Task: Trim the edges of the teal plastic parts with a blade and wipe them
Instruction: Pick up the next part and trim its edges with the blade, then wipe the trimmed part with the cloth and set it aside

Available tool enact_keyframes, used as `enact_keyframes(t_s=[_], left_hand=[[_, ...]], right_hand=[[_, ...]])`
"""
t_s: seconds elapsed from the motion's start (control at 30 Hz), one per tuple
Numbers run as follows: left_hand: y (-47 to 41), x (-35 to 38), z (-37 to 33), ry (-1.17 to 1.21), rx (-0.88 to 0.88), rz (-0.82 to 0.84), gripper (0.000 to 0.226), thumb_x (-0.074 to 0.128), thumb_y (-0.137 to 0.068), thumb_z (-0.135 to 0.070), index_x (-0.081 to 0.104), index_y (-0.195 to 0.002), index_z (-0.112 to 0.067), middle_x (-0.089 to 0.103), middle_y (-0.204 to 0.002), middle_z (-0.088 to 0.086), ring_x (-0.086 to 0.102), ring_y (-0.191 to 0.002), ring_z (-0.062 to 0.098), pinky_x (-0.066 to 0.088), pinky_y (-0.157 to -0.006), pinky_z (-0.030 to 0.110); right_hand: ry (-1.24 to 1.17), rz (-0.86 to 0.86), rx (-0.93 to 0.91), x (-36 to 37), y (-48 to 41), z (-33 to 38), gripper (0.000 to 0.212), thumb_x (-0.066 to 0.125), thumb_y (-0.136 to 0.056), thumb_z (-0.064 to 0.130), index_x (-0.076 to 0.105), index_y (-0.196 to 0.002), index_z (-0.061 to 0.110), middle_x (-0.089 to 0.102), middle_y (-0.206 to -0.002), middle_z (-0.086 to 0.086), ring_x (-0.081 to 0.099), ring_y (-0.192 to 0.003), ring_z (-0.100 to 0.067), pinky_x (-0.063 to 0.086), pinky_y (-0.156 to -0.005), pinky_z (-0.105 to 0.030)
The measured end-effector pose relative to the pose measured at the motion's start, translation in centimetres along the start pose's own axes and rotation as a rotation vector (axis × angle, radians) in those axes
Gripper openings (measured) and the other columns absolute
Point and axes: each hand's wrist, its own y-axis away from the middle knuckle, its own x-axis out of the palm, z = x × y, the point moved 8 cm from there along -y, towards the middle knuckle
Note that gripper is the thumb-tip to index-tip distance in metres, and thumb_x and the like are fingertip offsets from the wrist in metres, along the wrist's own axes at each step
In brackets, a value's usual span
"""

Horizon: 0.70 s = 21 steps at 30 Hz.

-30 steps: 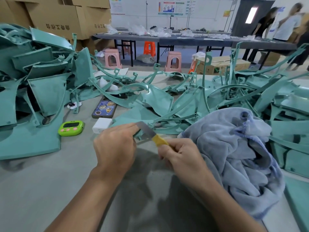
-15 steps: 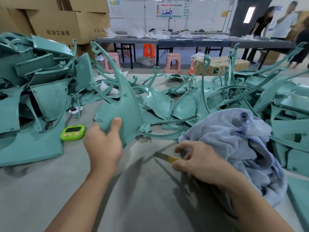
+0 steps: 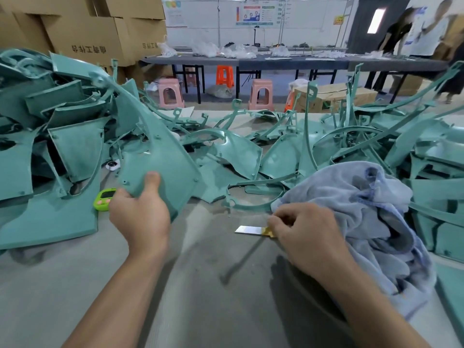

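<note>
plastic parts (image 3: 160, 169): teal
blade (image 3: 248, 230): silver, yellow grip
cloth (image 3: 351, 209): pale blue-grey
timer (image 3: 105, 198): lime green
desk (image 3: 200, 285): grey
stools (image 3: 170, 92): pink

The blade (image 3: 248, 230) has its yellow end buried in the right hand (image 3: 306, 237). The left hand (image 3: 140, 217) and its gripped teal part (image 3: 160, 156) half cover the green timer (image 3: 104, 198). The poster (image 3: 253, 15) print is unreadably small.

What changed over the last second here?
The left hand has raised the teal part and swung it left toward the pile, gripping its lower edge. The right hand has lowered the blade beside the cloth, still pinching its yellow handle. Cloth, green timer and pile stayed put.
</note>
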Motion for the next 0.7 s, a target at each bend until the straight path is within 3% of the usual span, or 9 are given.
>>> enact_keyframes(t_s=[0.1, 0.17, 0.23, 0.33, 0.4, 0.47, 0.57, 0.63, 0.7], left_hand=[[0.4, 1.3, -0.5, 0.285, -0.049, 0.176, 0.018, 0.075, -0.079, -0.031, 0.066, -0.068, -0.020, 0.071, -0.075, -0.012, 0.067, -0.071, 0.009, 0.054, -0.066, 0.027], [1.9, 3.1, -1.2, 0.339, -0.084, 0.406, 0.009, 0.074, -0.080, -0.025, 0.077, -0.072, -0.021, 0.077, -0.082, -0.005, 0.072, -0.075, 0.014, 0.058, -0.066, 0.029], [4.2, 4.9, -1.5, 0.311, -0.151, 0.633, 0.008, 0.074, -0.078, -0.019, 0.082, -0.081, -0.019, 0.079, -0.088, 0.004, 0.075, -0.078, 0.019, 0.059, -0.065, 0.030], [6.6, 6.3, -1.0, 0.241, -0.264, 0.836, 0.016, 0.080, -0.069, -0.011, 0.081, -0.085, -0.008, 0.078, -0.095, 0.015, 0.076, -0.080, 0.026, 0.059, -0.067, 0.033], [7.8, 6.8, -0.4, 0.297, -0.433, 0.965, 0.030, 0.075, -0.065, -0.006, 0.080, -0.095, -0.003, 0.076, -0.105, 0.020, 0.075, -0.089, 0.031, 0.062, -0.076, 0.039], [9.0, 6.9, -0.7, 0.431, -0.601, 1.118, 0.051, 0.070, -0.061, -0.010, 0.077, -0.110, -0.001, 0.073, -0.117, 0.020, 0.072, -0.103, 0.033, 0.059, -0.092, 0.043], [10.4, 6.9, -2.0, 0.694, -0.794, 1.276, 0.072, 0.080, -0.063, -0.012, 0.062, -0.129, 0.010, 0.069, -0.123, 0.024, 0.069, -0.110, 0.036, 0.057, -0.095, 0.043], [11.3, 6.9, -3.1, 0.892, -0.858, 1.410, 0.053, 0.069, -0.077, -0.004, 0.061, -0.127, 0.014, 0.066, -0.124, 0.028, 0.063, -0.117, 0.040, 0.041, -0.112, 0.046], [10.7, 6.8, -2.8, 0.917, -0.834, 1.417, 0.048, 0.076, -0.078, -0.008, 0.065, -0.121, 0.009, 0.069, -0.121, 0.024, 0.062, -0.118, 0.038, 0.035, -0.115, 0.048]], right_hand=[[-0.375, -0.047, -0.008, 0.1, 0.0, 0.1, 0.012, 0.072, -0.087, 0.035, 0.076, -0.077, 0.031, 0.072, -0.069, 0.015, 0.063, -0.065, -0.001, 0.044, -0.059, -0.012], [-0.739, 0.042, -0.006, 0.8, 0.0, 0.8, 0.006, 0.078, -0.085, 0.036, 0.079, -0.090, 0.033, 0.075, -0.073, 0.009, 0.062, -0.062, -0.001, 0.045, -0.059, -0.012], [-0.894, 0.144, -0.038, 1.5, 0.1, 1.7, 0.020, 0.074, -0.082, 0.041, 0.079, -0.098, 0.029, 0.070, -0.064, 0.002, 0.059, -0.056, -0.008, 0.044, -0.054, -0.016], [-0.869, 0.121, -0.013, 1.6, 0.0, 1.3, 0.017, 0.065, -0.090, 0.029, 0.079, -0.082, 0.026, 0.056, -0.048, -0.010, 0.046, -0.041, -0.012, 0.033, -0.044, -0.019], [-0.924, 0.052, 0.138, 2.0, -0.2, -0.2, 0.027, 0.061, -0.098, 0.019, 0.078, -0.077, 0.021, 0.055, -0.047, -0.010, 0.043, -0.041, -0.017, 0.031, -0.047, -0.021], [-0.970, 0.018, 0.255, 2.5, -0.2, -1.1, 0.032, 0.058, -0.101, 0.015, 0.078, -0.077, 0.021, 0.060, -0.050, -0.010, 0.047, -0.045, -0.023, 0.036, -0.048, -0.023], [-0.945, -0.027, 0.220, 2.3, 0.0, -0.5, 0.034, 0.057, -0.099, 0.009, 0.077, -0.073, 0.017, 0.067, -0.054, -0.011, 0.059, -0.041, -0.020, 0.043, -0.040, -0.023], [-0.839, -0.025, 0.175, 2.2, 0.1, -0.2, 0.031, 0.059, -0.097, 0.011, 0.075, -0.071, 0.013, 0.067, -0.053, -0.011, 0.059, -0.040, -0.019, 0.045, -0.041, -0.024], [-0.841, 0.020, 0.185, 2.7, 0.2, -0.1, 0.031, 0.059, -0.097, 0.012, 0.072, -0.069, 0.008, 0.067, -0.054, -0.013, 0.058, -0.042, -0.022, 0.045, -0.043, -0.025]])
